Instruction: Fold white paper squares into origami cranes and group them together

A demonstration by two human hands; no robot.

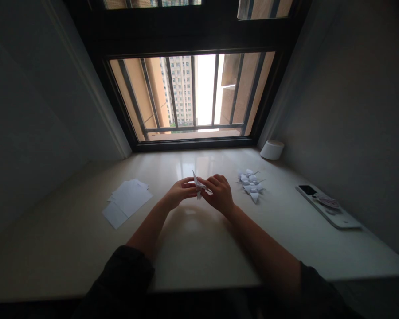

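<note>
My left hand [178, 193] and right hand [220, 195] pinch the folded paper [197, 182] — I judge light, even fingertip pressure best for sharpening creases without tearing.

Daylight enters through a dark-framed window [186, 33], its upright bars [193, 93] crossing a view of a pale high-rise [182, 88] and tan outer walls [137, 84]. Inside, a left wall [36, 110] and a right wall [346, 102] stand grey in shadow. Below, a glossy off-white ledge [193, 248] mirrors the glare near the window and dims toward its front edge.
</note>
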